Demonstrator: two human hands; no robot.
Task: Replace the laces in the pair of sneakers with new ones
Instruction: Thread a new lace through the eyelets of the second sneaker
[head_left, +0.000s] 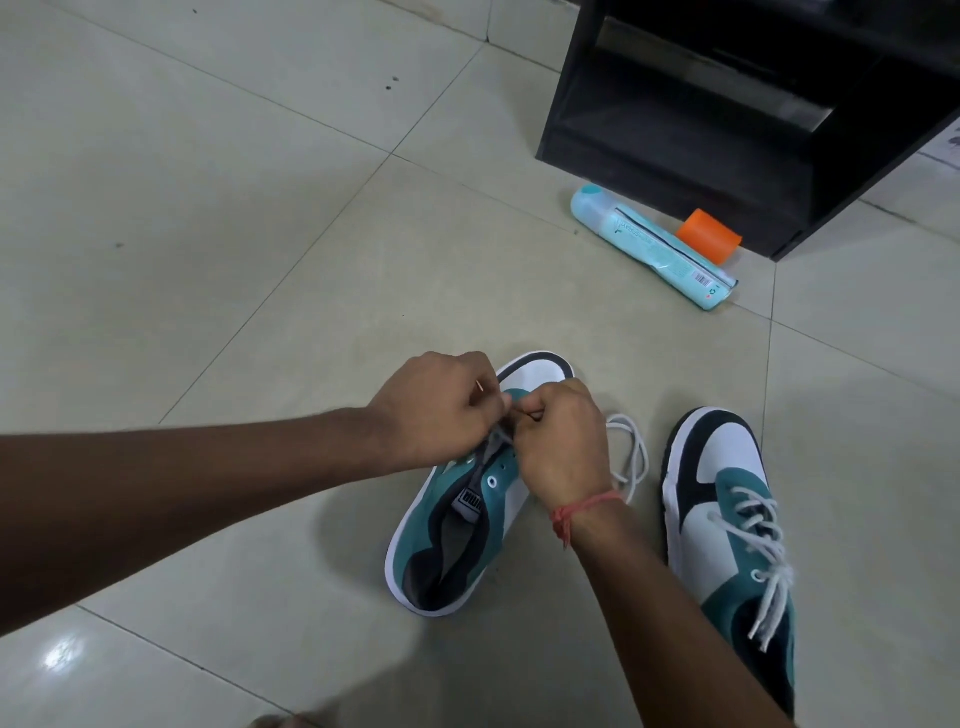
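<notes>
Two hands meet over the near sneaker (457, 525) on the tiled floor (208, 208); left hand (436, 410) and right hand (563, 441) each pinch white lace (631, 457) near the lower eyelets; a slipped end could unthread; the laced sneaker (727, 519) waits beside.

A teal, white and black suede sneaker (462, 512) lies on the floor, toe pointing away, its upper eyelets bare. A loose white cord lace (631, 454) trails from its right side. Just beside it to the right, the matching sneaker (724, 499) stands fully laced in white.
</notes>
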